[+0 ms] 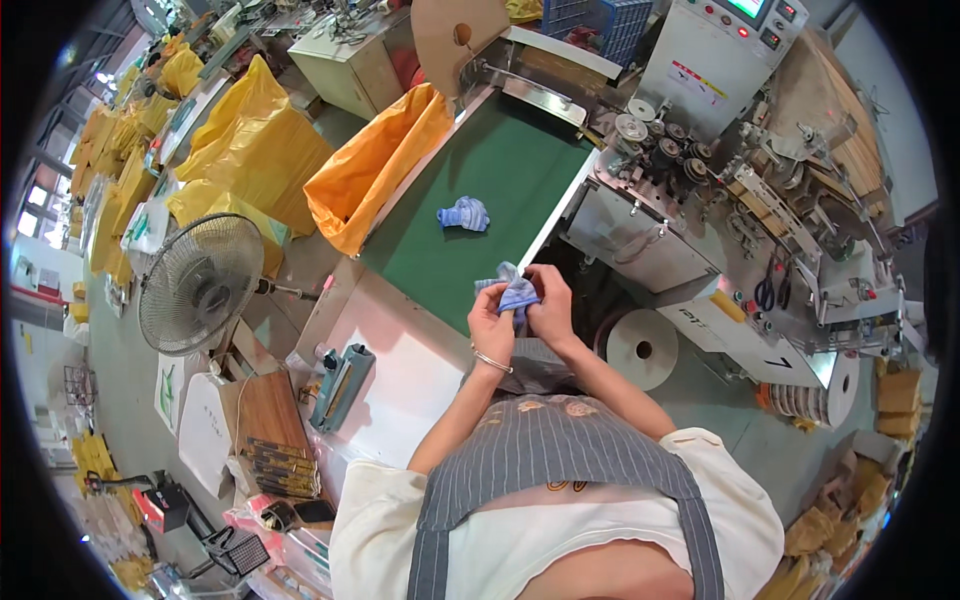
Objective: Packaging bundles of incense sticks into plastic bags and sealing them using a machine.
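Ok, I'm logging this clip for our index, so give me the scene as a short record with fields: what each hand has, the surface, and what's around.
left hand: grips the blue striped cloth piece
right hand: pinches the same piece from the other side
surface: green belt, hands above its near end
also on belt: second blue cloth piece, lying apart from the hands
left of belt: open orange bag
right of belt: grey machine with rollers
floor: fan

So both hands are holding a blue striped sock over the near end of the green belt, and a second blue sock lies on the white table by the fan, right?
Not quite. The second blue sock lies on the green belt, as the head view shows.
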Action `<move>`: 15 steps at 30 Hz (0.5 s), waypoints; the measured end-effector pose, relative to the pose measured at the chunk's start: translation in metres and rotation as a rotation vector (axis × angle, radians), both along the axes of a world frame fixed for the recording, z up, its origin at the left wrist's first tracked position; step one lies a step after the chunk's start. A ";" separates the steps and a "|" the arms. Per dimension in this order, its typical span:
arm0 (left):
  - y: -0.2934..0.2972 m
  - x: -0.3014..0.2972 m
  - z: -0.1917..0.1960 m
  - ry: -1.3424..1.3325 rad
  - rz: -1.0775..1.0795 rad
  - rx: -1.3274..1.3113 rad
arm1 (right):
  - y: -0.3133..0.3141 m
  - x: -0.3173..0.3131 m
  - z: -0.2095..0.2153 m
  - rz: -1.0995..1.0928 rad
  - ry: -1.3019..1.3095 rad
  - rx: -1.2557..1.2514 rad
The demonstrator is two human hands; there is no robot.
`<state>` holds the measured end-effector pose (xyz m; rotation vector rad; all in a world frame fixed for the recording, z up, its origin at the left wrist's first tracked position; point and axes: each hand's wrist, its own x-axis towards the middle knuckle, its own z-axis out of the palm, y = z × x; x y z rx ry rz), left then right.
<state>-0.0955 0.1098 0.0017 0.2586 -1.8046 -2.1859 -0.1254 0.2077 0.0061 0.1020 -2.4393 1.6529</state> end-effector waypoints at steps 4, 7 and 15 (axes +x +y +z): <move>0.001 -0.005 0.004 -0.175 -0.102 0.485 | 0.009 0.000 -0.002 0.043 -0.326 -0.626; -0.013 -0.022 0.006 -0.180 -0.068 0.413 | 0.013 0.011 0.014 0.190 -0.640 -1.140; 0.000 -0.014 -0.024 0.072 -0.757 -0.105 | 0.008 0.020 0.089 0.971 -0.724 -1.817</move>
